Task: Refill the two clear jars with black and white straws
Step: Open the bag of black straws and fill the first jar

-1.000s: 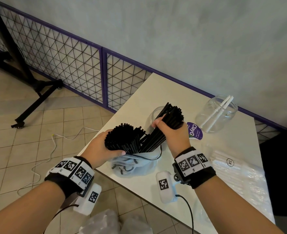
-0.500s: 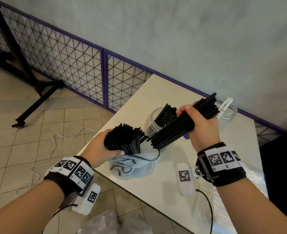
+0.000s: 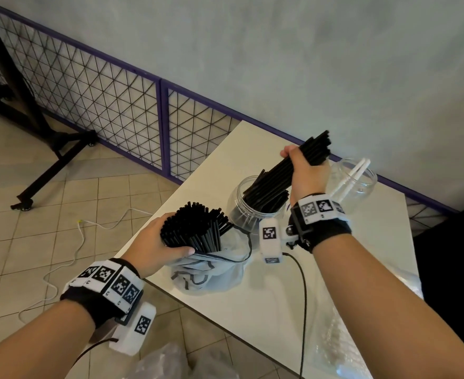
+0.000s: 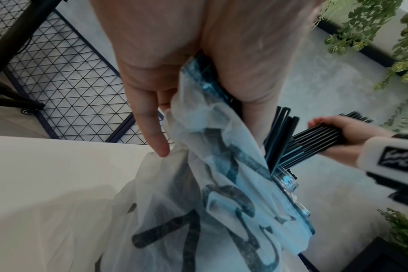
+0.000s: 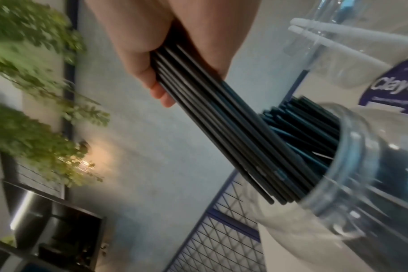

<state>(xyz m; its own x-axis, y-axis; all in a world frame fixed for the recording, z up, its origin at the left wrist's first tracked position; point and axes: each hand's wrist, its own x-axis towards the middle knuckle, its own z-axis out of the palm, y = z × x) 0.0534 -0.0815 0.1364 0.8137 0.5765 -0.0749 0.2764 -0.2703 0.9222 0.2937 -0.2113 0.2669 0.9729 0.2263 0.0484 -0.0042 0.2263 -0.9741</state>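
My right hand (image 3: 303, 170) grips a bundle of black straws (image 3: 280, 173) slanted down, with its lower ends inside the mouth of a clear jar (image 3: 239, 212) that holds other black straws. In the right wrist view the bundle (image 5: 221, 114) enters the jar's rim (image 5: 352, 147). My left hand (image 3: 157, 242) grips a thick sheaf of black straws (image 3: 198, 228) standing in a crumpled plastic bag (image 3: 209, 274) at the table's near-left corner; in the left wrist view the fingers (image 4: 149, 119) curl round the bag (image 4: 210, 193). A second clear jar (image 3: 362, 184) behind my right wrist holds two white straws (image 3: 354, 173).
The white table (image 3: 266, 310) ends close to my left hand, with tiled floor and a white cable (image 3: 80, 242) below. A clear pack of white straws (image 3: 340, 337) lies at the table's near right. A purple-framed wire fence (image 3: 162, 127) runs along the wall.
My right hand pulled a bundle of black straws out of the bag, carried it up and right, then tipped it so the lower ends went into the nearer jar. The left hand stayed put.
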